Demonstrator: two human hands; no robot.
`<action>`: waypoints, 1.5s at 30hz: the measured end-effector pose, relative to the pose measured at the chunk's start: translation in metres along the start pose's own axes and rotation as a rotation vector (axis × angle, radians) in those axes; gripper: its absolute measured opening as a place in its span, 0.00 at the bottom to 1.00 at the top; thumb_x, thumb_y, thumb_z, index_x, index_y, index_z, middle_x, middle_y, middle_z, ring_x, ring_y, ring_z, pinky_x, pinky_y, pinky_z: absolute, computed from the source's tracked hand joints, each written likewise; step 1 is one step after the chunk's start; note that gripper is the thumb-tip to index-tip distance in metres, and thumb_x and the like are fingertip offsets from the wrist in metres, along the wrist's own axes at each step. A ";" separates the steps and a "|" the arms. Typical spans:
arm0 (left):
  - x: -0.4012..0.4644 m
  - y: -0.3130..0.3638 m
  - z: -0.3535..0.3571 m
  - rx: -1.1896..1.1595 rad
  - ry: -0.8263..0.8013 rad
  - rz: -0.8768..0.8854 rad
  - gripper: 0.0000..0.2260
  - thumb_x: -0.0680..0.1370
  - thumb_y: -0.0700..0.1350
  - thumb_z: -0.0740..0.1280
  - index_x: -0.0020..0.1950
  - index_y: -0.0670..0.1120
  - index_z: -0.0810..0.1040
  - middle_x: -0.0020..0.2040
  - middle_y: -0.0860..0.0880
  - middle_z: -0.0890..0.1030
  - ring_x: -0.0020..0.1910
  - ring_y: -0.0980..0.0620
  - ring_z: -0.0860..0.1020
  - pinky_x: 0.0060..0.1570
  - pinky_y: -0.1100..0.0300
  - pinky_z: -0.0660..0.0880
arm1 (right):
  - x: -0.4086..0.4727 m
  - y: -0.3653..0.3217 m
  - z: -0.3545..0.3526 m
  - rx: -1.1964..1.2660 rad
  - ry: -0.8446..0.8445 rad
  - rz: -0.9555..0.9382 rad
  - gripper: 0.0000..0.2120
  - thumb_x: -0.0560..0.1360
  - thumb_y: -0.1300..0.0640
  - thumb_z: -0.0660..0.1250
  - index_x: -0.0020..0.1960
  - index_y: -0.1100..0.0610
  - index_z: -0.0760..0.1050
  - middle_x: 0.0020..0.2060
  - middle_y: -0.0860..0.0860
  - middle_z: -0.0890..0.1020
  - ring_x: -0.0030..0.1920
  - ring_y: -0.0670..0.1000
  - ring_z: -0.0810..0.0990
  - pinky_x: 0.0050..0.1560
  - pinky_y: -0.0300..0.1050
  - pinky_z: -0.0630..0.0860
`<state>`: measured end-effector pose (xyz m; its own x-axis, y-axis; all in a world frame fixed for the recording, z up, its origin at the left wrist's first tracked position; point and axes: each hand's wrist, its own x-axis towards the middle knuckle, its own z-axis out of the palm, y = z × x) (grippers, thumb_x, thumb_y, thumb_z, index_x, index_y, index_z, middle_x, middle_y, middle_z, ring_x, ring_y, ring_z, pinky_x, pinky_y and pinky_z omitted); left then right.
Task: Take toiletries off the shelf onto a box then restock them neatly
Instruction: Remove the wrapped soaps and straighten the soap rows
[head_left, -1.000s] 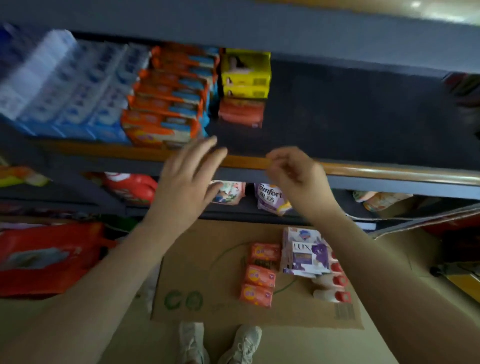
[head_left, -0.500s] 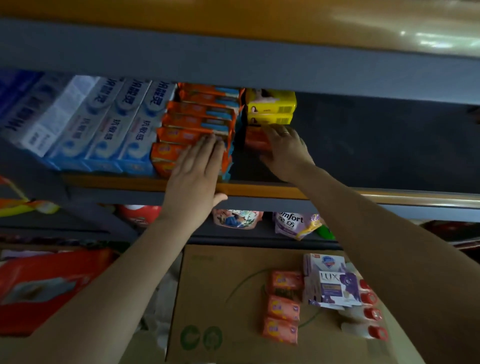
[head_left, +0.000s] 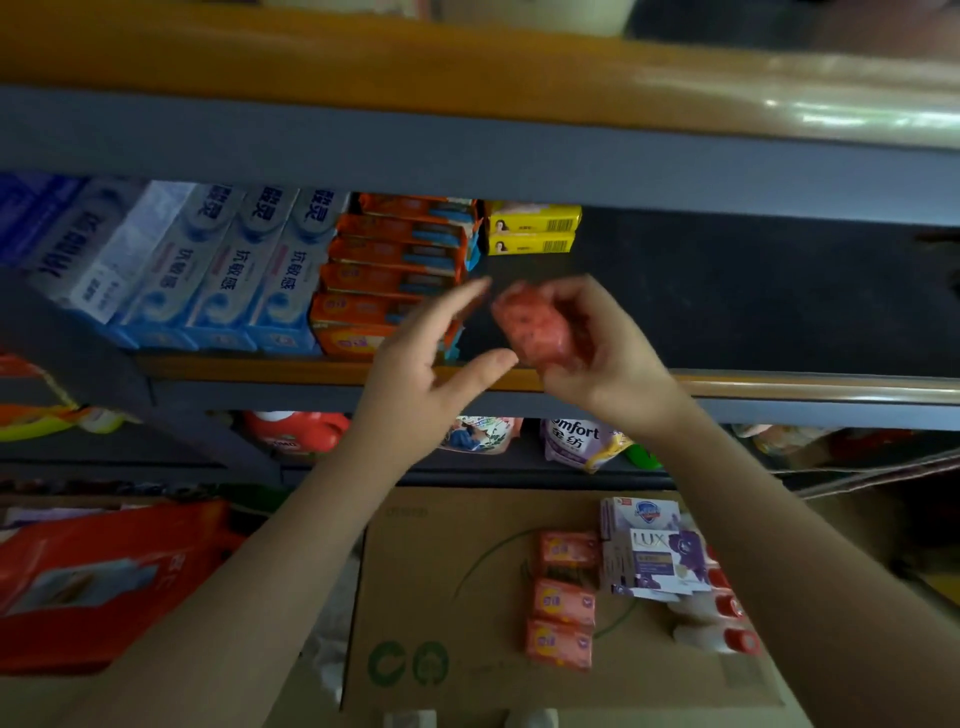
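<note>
Soap (head_left: 535, 327): pink bar, lifted in front of the shelf (head_left: 727, 291), well above the box (head_left: 441, 597).
Right hand (head_left: 592, 348): grip grasping soap.
Left hand (head_left: 431, 374): released, just left of soap, empty.

On the shelf (head_left: 779, 296), toothpaste boxes (head_left: 228, 270) stand at the left, a stack of soap boxes (head_left: 395, 265) just right of them, and two flat boxes (head_left: 532, 235) behind to the right. Before the shelf edge the right hand (head_left: 597, 353) holds a soap packet (head_left: 535, 327), the left hand (head_left: 431, 374) just beside it. Below, a cardboard box (head_left: 452, 597) carries three soap packets (head_left: 563, 600) in a column, with boxed soaps (head_left: 649, 551) to their right
</note>
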<state>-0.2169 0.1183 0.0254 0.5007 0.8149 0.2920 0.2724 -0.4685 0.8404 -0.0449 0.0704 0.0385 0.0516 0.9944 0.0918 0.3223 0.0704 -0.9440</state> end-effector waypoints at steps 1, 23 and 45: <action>-0.004 0.007 0.002 -0.031 -0.024 0.018 0.24 0.73 0.57 0.63 0.67 0.53 0.67 0.63 0.61 0.71 0.63 0.69 0.68 0.61 0.75 0.63 | -0.009 0.001 0.004 0.066 -0.016 -0.003 0.22 0.63 0.68 0.65 0.53 0.50 0.68 0.44 0.49 0.76 0.41 0.43 0.75 0.40 0.36 0.72; -0.082 0.004 0.045 -0.892 -0.280 -0.605 0.23 0.69 0.32 0.64 0.61 0.48 0.72 0.48 0.49 0.82 0.49 0.51 0.80 0.50 0.59 0.78 | -0.117 0.040 -0.001 -0.163 0.090 0.114 0.31 0.62 0.43 0.74 0.61 0.49 0.68 0.55 0.44 0.74 0.54 0.41 0.76 0.53 0.34 0.74; -0.101 0.002 0.090 -1.106 -0.474 -1.265 0.21 0.71 0.53 0.63 0.54 0.37 0.74 0.36 0.42 0.78 0.29 0.52 0.78 0.29 0.63 0.78 | -0.138 0.057 -0.037 -0.165 -0.145 0.105 0.20 0.71 0.57 0.70 0.61 0.49 0.71 0.54 0.46 0.76 0.51 0.45 0.78 0.49 0.36 0.76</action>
<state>-0.1933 0.0040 -0.0435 0.6718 0.2064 -0.7114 0.1117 0.9212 0.3728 0.0016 -0.0657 -0.0164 -0.0395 0.9973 -0.0616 0.4730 -0.0356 -0.8804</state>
